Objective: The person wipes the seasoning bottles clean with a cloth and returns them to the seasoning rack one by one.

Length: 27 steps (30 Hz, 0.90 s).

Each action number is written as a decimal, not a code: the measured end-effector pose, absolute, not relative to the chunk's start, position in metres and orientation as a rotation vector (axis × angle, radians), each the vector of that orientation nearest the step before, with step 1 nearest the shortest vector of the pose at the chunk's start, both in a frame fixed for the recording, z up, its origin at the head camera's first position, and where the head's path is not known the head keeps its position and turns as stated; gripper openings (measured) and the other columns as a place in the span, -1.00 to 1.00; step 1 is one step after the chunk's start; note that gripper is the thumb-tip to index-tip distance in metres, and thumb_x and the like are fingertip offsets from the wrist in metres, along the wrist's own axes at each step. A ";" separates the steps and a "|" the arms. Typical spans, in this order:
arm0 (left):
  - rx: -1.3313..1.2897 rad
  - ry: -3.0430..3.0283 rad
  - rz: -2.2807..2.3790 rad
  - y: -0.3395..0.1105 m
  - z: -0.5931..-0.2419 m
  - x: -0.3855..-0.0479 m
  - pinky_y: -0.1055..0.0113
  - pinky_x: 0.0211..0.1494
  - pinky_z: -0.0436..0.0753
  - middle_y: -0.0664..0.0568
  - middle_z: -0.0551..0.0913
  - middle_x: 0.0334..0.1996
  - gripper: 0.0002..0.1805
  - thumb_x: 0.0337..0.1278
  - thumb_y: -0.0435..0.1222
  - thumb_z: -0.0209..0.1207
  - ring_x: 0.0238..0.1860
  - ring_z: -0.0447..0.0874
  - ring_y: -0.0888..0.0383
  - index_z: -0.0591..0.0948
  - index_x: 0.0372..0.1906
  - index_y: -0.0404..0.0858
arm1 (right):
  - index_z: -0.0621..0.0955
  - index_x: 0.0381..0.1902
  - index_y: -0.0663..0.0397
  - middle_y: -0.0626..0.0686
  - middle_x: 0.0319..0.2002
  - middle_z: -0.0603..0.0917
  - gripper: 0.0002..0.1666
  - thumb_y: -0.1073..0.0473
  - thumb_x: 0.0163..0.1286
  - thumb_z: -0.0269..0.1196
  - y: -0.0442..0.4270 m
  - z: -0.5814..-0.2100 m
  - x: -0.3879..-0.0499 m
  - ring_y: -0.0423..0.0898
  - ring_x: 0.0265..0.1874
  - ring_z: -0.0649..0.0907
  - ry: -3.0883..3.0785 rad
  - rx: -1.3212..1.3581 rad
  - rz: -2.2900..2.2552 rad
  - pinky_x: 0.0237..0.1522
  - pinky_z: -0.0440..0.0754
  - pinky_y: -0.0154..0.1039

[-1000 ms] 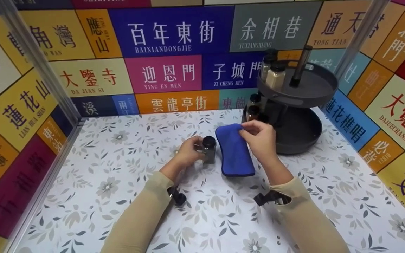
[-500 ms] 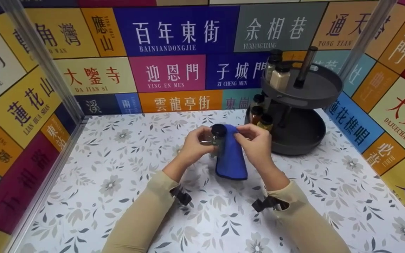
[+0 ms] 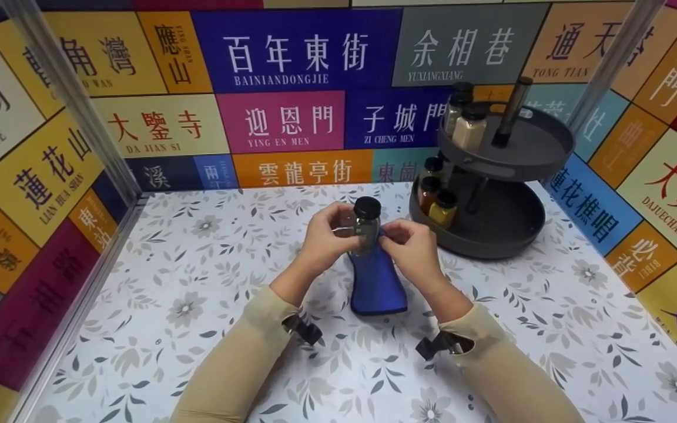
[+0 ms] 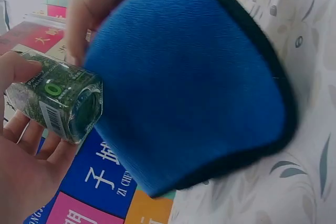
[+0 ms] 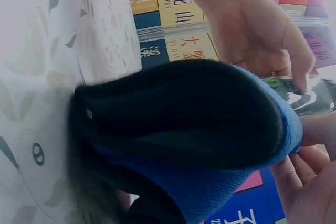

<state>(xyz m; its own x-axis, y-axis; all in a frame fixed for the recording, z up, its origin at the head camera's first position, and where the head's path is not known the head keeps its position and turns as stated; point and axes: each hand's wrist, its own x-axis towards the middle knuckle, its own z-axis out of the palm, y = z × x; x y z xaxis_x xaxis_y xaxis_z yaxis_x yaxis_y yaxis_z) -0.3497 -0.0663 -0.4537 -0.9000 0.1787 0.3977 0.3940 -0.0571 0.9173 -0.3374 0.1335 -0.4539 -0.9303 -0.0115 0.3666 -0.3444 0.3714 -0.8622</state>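
A glass spice jar [image 3: 365, 229] with a black lid and green contents is gripped by my left hand [image 3: 328, 238], thumb on one side and fingers on the other. The left wrist view shows the label and square base of the jar [image 4: 55, 95]. Beside it my right hand [image 3: 412, 247] pinches the top edge of a blue cloth [image 3: 378, 288] with dark edging. The cloth hangs below the fingers, right against or just behind the jar. In the right wrist view the folded cloth [image 5: 210, 119] hides part of the jar [image 5: 315, 95].
A dark two-tier round rack [image 3: 491, 235] stands at the back right. Its upper tier carries a white-filled jar [image 3: 468, 130] and another beside it. Several jars, including a yellow one [image 3: 443, 208], sit on the lower tier. Sign-patterned walls [image 3: 285, 120] enclose the flower-patterned table [image 3: 197, 264].
My left hand has lifted the jar and moved it right. My right hand has brought the cloth left and slightly toward me, so jar and cloth now meet.
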 end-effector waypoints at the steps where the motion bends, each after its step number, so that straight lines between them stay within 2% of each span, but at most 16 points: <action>1: -0.630 -2.042 -2.084 -0.066 -0.453 -0.349 0.17 0.17 0.79 -0.17 0.74 -0.09 -0.47 -0.10 -0.48 0.49 -0.06 0.74 0.10 0.67 0.10 -0.38 | 0.81 -0.17 0.20 0.17 -0.23 0.86 -0.83 0.36 0.26 0.46 0.134 -0.454 -0.338 -0.20 -0.28 0.77 -2.359 0.299 1.581 -0.18 0.67 -0.44; 6: -0.619 -2.083 -2.063 -0.063 -0.454 -0.349 0.22 0.13 0.79 -0.12 0.75 -0.09 -0.48 -0.13 -0.49 0.48 -0.07 0.74 0.12 0.67 0.08 -0.35 | 0.80 -0.16 0.28 0.19 -0.24 0.85 -0.81 0.39 0.25 0.43 0.137 -0.448 -0.337 -0.24 -0.34 0.76 -2.320 0.256 1.718 -0.29 0.72 -0.39; 12: -0.601 -2.161 -2.027 -0.057 -0.460 -0.349 0.26 0.07 0.80 -0.12 0.72 -0.08 -0.49 -0.22 -0.53 0.39 -0.10 0.75 0.11 0.67 0.02 -0.36 | 0.78 -0.13 0.36 -0.03 -0.32 0.83 -0.80 0.45 0.28 0.43 0.147 -0.424 -0.326 -0.27 -0.34 0.79 -2.165 0.270 1.879 -0.24 0.79 -0.35; 15: -0.612 -2.170 -2.048 -0.053 -0.462 -0.348 0.27 0.01 0.80 -0.13 0.72 -0.13 -0.48 -0.26 -0.55 0.39 -0.15 0.77 0.11 0.66 0.01 -0.38 | 0.77 -0.12 0.39 -0.07 -0.32 0.82 -0.80 0.48 0.28 0.43 0.151 -0.414 -0.320 -0.24 -0.32 0.80 -2.069 0.316 1.911 -0.24 0.79 -0.33; 20: -0.627 -2.168 -2.050 -0.051 -0.461 -0.346 0.28 -0.01 0.81 -0.11 0.73 -0.17 -0.48 -0.27 -0.54 0.42 -0.19 0.77 0.13 0.66 -0.01 -0.38 | 0.77 -0.14 0.41 0.02 -0.27 0.84 -0.81 0.49 0.27 0.43 0.153 -0.411 -0.320 -0.21 -0.28 0.81 -2.006 0.363 1.877 -0.20 0.78 -0.35; 27: -0.589 -2.140 -2.033 -0.055 -0.460 -0.349 0.29 0.06 0.80 -0.11 0.71 -0.11 -0.50 -0.24 -0.53 0.42 -0.15 0.76 0.13 0.67 -0.01 -0.36 | 0.79 -0.18 0.32 0.20 -0.22 0.84 -0.85 0.45 0.28 0.43 0.146 -0.435 -0.334 -0.28 -0.29 0.78 -2.199 0.339 1.731 -0.16 0.73 -0.43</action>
<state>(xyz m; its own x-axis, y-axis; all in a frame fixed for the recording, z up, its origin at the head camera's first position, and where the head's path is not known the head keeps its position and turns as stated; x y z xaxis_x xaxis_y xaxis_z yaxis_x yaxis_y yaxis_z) -0.3489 -0.0554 -0.4601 -0.9152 0.1882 0.3565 0.3657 0.0153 0.9306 -0.3342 0.1461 -0.4348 -0.9203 0.0122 0.3910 -0.3773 0.2370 -0.8953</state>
